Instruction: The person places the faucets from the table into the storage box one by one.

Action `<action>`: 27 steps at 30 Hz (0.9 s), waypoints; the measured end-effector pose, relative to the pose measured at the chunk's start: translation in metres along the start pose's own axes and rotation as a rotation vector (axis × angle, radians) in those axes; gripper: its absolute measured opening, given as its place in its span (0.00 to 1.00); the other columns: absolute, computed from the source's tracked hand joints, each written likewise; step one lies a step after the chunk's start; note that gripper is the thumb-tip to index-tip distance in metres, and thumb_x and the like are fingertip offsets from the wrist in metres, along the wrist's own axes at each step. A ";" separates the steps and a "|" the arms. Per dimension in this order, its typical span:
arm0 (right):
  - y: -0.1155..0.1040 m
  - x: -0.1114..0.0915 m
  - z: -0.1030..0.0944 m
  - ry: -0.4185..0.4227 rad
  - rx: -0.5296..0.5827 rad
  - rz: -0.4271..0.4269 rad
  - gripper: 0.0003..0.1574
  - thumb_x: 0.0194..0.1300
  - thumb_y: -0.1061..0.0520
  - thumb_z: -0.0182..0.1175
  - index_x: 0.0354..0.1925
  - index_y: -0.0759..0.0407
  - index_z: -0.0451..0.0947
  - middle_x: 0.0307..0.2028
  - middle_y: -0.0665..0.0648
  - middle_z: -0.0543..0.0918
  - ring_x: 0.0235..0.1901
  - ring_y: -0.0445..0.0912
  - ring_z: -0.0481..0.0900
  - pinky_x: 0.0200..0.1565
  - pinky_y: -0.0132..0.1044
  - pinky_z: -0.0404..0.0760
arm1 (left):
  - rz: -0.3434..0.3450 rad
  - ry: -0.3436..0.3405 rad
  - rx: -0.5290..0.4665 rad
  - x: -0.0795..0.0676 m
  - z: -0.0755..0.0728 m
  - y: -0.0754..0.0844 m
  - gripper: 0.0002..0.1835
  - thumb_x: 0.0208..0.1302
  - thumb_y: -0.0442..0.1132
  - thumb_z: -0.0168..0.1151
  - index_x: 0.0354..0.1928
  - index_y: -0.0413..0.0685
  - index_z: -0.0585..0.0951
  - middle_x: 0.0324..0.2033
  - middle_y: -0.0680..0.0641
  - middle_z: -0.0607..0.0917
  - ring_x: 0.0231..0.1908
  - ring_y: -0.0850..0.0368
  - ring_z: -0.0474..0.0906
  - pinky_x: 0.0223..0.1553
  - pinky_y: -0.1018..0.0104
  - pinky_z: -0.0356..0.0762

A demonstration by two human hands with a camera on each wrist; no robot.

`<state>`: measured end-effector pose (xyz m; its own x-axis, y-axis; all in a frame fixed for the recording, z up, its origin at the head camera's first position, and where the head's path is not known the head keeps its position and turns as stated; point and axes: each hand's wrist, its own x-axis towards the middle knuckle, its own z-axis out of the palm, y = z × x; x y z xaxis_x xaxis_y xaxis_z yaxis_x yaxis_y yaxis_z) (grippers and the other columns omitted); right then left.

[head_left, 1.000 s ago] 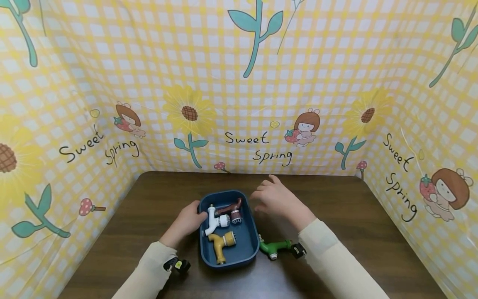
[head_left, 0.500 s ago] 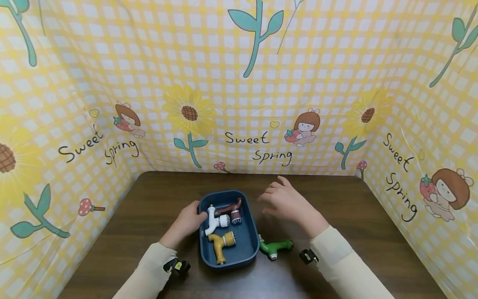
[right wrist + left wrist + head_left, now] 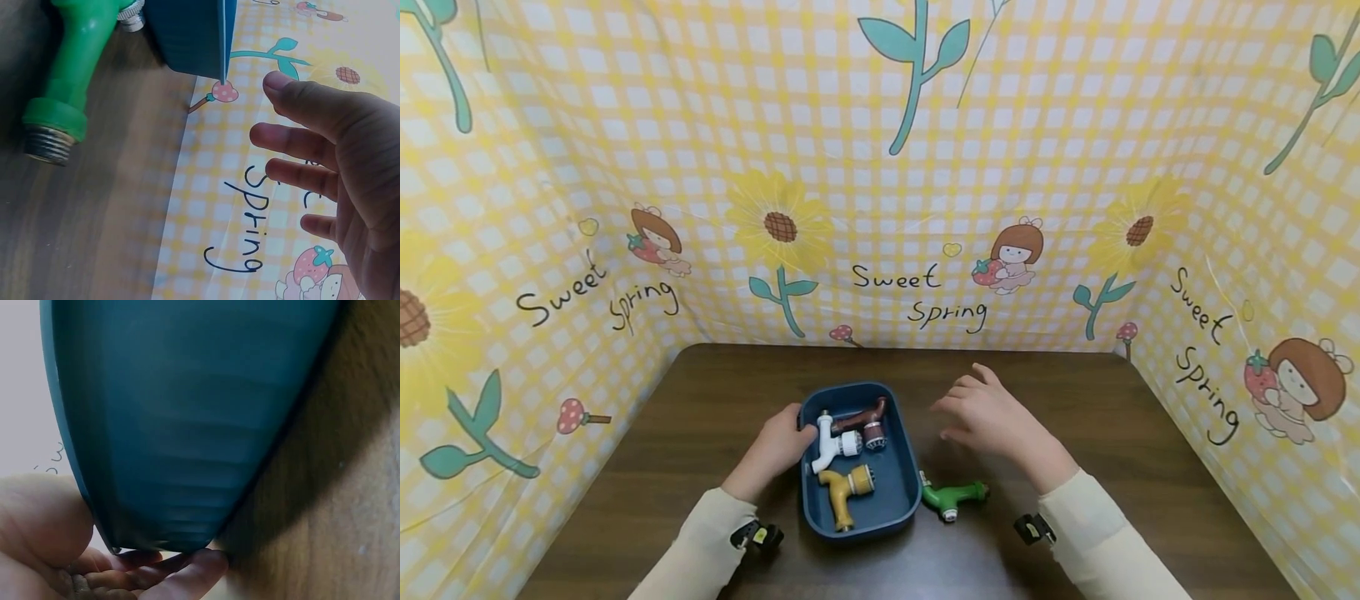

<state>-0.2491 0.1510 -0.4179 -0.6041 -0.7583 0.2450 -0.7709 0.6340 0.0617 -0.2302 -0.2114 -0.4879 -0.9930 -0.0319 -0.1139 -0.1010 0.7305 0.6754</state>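
A blue plastic tray [image 3: 891,493] stands on the table with three taps in it. The white tap [image 3: 824,433] lies on the left, the dark red tap [image 3: 876,423] at the back and the yellow tap [image 3: 841,500] near the front. My left hand [image 3: 778,442] grips the tray's left rim, its thumb over the edge; in the left wrist view the fingers curl against the outer wall [image 3: 181,425]. A green tap [image 3: 957,497] with a threaded end lies on the table right of the tray. Beyond it my right hand [image 3: 988,417] hovers, fingers spread and holding nothing.
The dark wooden table [image 3: 715,392] is enclosed at the back and both sides by a yellow checked cloth [image 3: 880,200] with printed flowers. A wrist camera [image 3: 757,535] sits at the left sleeve and another camera [image 3: 1034,527] at the right.
My right hand has moved away from the tray, to the right and slightly toward me. The left hand, the tray and the taps have stayed in place.
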 end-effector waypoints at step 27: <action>-0.001 -0.034 0.008 -0.001 0.033 -0.035 0.22 0.60 0.43 0.74 0.52 0.45 0.86 0.44 0.44 0.88 0.51 0.46 0.79 0.69 0.67 0.61 | 0.001 0.000 0.009 0.001 0.002 0.001 0.24 0.72 0.40 0.55 0.65 0.32 0.72 0.56 0.34 0.82 0.50 0.47 0.81 0.53 0.46 0.81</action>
<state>-0.2294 0.1754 -0.4339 -0.5768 -0.7802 0.2419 -0.7977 0.6018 0.0387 -0.2309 -0.2095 -0.4886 -0.9930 -0.0315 -0.1136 -0.0998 0.7367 0.6688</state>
